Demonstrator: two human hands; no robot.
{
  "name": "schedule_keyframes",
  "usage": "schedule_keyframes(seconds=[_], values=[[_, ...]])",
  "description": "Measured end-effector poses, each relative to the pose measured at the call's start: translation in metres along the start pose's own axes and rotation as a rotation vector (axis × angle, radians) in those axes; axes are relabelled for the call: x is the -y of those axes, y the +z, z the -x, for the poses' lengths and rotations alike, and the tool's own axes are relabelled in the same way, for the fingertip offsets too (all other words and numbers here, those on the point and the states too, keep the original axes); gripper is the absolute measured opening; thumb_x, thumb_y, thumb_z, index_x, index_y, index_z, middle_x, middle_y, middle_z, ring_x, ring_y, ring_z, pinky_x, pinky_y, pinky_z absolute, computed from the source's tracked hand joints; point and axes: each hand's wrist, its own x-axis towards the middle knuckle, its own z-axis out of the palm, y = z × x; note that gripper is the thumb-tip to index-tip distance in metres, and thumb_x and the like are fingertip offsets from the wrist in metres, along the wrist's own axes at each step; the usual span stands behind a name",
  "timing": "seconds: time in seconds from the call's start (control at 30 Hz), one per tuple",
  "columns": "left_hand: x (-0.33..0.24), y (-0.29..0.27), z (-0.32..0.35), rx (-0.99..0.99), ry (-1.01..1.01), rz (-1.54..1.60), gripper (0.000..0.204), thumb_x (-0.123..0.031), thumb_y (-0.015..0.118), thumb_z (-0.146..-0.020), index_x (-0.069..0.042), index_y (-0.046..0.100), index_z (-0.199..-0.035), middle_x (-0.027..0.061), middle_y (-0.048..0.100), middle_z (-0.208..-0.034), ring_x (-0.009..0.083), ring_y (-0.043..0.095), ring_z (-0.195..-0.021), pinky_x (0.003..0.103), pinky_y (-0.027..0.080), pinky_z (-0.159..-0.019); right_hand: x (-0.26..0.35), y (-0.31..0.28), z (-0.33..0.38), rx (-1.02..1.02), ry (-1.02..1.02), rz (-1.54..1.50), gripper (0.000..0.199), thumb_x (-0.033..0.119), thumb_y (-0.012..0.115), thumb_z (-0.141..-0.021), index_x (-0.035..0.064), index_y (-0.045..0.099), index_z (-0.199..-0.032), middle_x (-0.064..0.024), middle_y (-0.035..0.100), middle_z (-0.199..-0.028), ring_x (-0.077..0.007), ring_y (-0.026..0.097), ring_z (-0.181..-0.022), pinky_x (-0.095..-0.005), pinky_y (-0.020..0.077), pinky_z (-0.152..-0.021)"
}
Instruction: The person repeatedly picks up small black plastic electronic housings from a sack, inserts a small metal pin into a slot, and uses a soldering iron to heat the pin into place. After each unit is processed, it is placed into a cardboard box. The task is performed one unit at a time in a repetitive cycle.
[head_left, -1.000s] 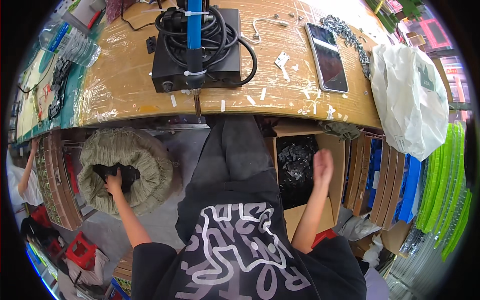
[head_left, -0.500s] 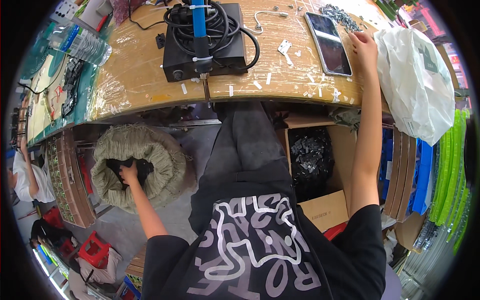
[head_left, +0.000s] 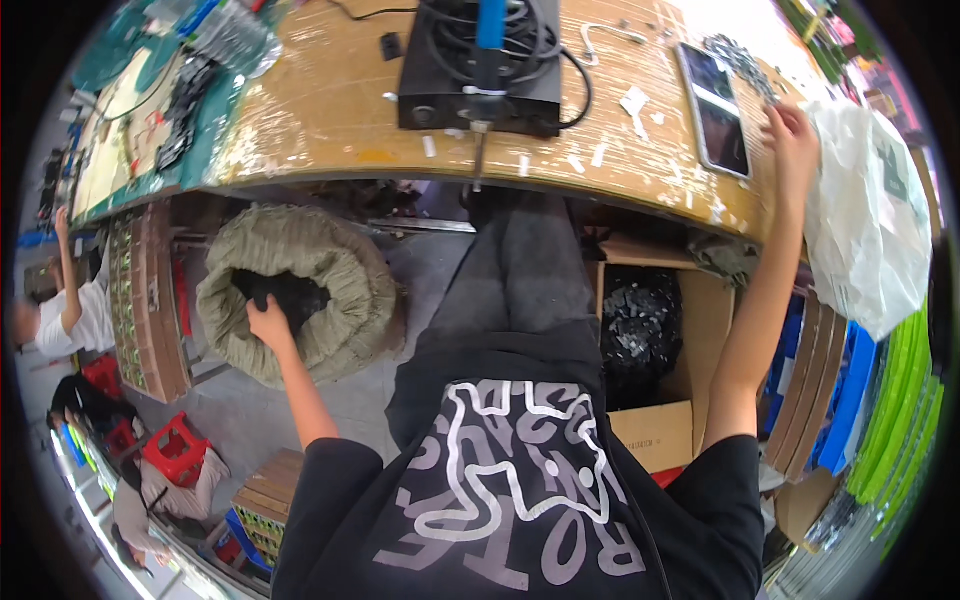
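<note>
My left hand [head_left: 268, 322] is at the near left part of the mouth of a grey-green woven sack [head_left: 355, 320]. Its fingers are closed on a small black piece [head_left: 271, 301]. Dark contents [head_left: 303, 293] lie deeper in the sack, too dim to make out singly. Over the right end of the bench, my right hand [head_left: 794, 145] has its fingertips drawn together; anything between them is too small to make out. It is beside a phone [head_left: 718, 115] and just nearer than a scatter of small metal parts [head_left: 738, 60]. A white plastic bag [head_left: 868, 215] stands to its right.
On the wooden bench [head_left: 320, 110] sits a black box [head_left: 480, 105] with coiled cable and a blue-handled tool [head_left: 490, 40]. Below, right of my legs, a cardboard box [head_left: 660, 430] holds small dark pieces [head_left: 640, 315]. Another person [head_left: 75, 315] is at far left.
The view has shifted, moving the bench rightward in the picture. My left hand has drawn back toward the sack's rim, showing a black piece. My right hand has come nearer, away from the metal parts.
</note>
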Motion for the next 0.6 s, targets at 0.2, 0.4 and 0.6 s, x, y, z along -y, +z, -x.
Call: schedule_keyframes(seconds=[0.2, 0.4, 0.6], values=[[0.003, -0.024, -0.005, -0.041, 0.061, 0.222, 0.030, -0.019, 0.059, -0.076, -0.001, 0.054, -0.100, 0.0143, 0.060, -0.087, 0.0240, 0.058, -0.073, 0.034, 0.044, -0.069, 0.053, -0.005, 0.082, -0.109, -0.024, -0.171, 0.017, 0.007, 0.060, -0.076, -0.0017, 0.058, -0.092, -0.0078, 0.060, -0.081, -0.0106, 0.055, -0.064, -0.0197, 0.0440, -0.052], [-0.090, -0.088, 0.024, 0.092, -0.182, 0.963, 0.027, -0.013, 0.061, -0.078, 0.000, 0.051, -0.100, 0.0089, 0.059, -0.086, 0.0117, 0.055, -0.073, 0.024, 0.045, -0.064, 0.080, 0.020, 0.161, -0.083, 0.180, -0.398, 0.019, 0.002, 0.058, -0.077, -0.0041, 0.058, -0.095, -0.0092, 0.060, -0.083, -0.0115, 0.055, -0.064, -0.0208, 0.0444, -0.054], [-0.181, -0.107, 0.076, 0.589, -0.222, 1.483, 0.025, -0.004, 0.056, -0.079, -0.003, 0.046, -0.102, 0.0089, 0.056, -0.088, 0.0156, 0.056, -0.082, 0.026, 0.045, -0.073, 0.093, 0.064, 0.219, 0.121, 0.293, -0.593, 0.015, -0.004, 0.057, -0.076, -0.0040, 0.059, -0.091, -0.0114, 0.060, -0.083, -0.0131, 0.057, -0.066, -0.0219, 0.0466, -0.054]])
